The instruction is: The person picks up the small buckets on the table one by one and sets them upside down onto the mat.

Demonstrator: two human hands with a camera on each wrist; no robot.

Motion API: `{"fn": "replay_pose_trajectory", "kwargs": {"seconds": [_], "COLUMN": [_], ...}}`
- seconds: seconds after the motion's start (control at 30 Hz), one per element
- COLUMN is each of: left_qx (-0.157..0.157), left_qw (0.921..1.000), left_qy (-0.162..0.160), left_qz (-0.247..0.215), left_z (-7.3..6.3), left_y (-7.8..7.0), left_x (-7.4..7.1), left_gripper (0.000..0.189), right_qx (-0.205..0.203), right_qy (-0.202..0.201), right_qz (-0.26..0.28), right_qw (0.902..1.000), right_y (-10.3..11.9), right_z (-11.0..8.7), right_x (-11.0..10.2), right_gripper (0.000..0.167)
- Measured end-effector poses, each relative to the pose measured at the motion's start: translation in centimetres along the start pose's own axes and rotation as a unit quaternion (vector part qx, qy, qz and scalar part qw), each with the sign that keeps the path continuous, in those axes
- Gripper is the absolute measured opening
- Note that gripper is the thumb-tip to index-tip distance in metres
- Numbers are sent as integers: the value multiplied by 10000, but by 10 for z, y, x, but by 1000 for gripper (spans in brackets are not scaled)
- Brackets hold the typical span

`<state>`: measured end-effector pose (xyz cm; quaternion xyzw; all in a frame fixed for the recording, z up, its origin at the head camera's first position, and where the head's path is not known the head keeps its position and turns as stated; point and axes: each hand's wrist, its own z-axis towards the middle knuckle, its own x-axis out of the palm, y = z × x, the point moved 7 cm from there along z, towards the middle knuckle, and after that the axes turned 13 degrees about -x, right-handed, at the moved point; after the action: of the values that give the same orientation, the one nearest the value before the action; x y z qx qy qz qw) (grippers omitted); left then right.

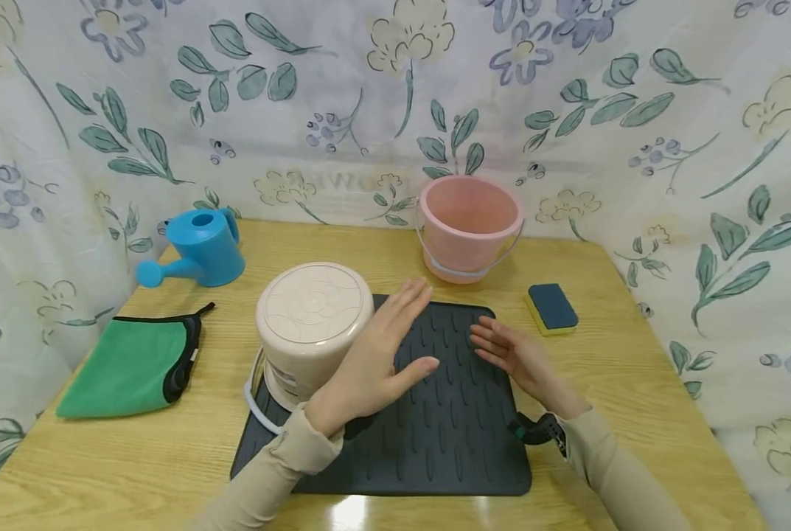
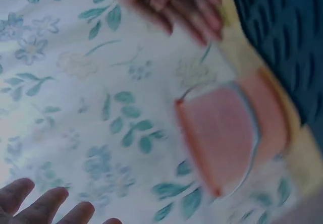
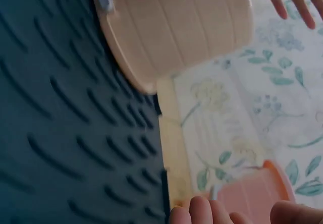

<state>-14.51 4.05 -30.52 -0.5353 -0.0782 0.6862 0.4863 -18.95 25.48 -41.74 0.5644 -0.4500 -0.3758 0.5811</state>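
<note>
A cream bucket (image 1: 315, 302) stands upside down on the left part of a black ridged mat (image 1: 455, 435), its pale handle hanging at the left. Just to the right of it, my left hand (image 1: 368, 361) is raised with straight fingers and thumb spread; whether it touches the bucket cannot be told. Over the mat's right edge my right hand (image 1: 517, 358) hovers, fingers loosely extended and holding nothing. Behind the mat a pink bucket (image 1: 464, 236) sits upright. In the right wrist view the cream bucket (image 3: 176, 27) shows its ribbed side.
A blue watering can (image 1: 206, 247) stands at the back left, with a green cloth pouch (image 1: 126, 365) in front of it. A blue and yellow sponge (image 1: 553, 307) lies at the right. Flower-patterned curtain (image 1: 342, 110) borders the wooden table (image 1: 169, 464).
</note>
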Motion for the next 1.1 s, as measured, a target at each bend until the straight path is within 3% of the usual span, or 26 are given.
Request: {"fn": "replay_pose_trajectory", "kwargs": {"seconds": [0.07,0.17,0.33,0.43,0.53,0.67,0.77,0.83,0.9,1.1], "left_qx": [-357,-1069,-1727,-2009,-2368,-2817,-3033,-3180,-3294,-3215], "left_qw": [9963,9783,9465,9282,9053,8687,8521,8516,8578,8853], "left_qy": [231,377,24,-316,-626,-1059,-1256,-1279,-1294,-1655], "left_qz": [-742,-1736,-2727,-3116,-3471,-3935,-4077,-3966,-3727,-2923], "left_z": [12,29,56,70,79,89,95,98,102,127], "left_y": [9,28,58,76,93,113,125,132,138,142], "left_x": [17,40,65,75,82,90,96,102,106,112], "left_gripper": [77,73,64,60,59,60,62,63,66,74], "right_qx": [-56,-104,-183,-324,-483,-641,-822,-1020,-1165,-1575], "right_qy": [28,93,-105,-367,-549,-582,-553,-528,-514,-526], "right_qz": [-360,-652,-1037,-1717,-2610,-3847,-4517,-4791,-4987,-5283], "right_qw": [9993,9978,9944,9839,9626,9190,8866,8702,8573,8327], "right_y": [6,18,47,68,86,103,110,112,113,119], "right_z": [6,14,31,42,52,63,72,79,86,105], "right_x": [-13,-29,-56,-69,-75,-74,-67,-62,-57,-50], "right_gripper": [63,63,64,61,58,58,55,52,48,39]}}
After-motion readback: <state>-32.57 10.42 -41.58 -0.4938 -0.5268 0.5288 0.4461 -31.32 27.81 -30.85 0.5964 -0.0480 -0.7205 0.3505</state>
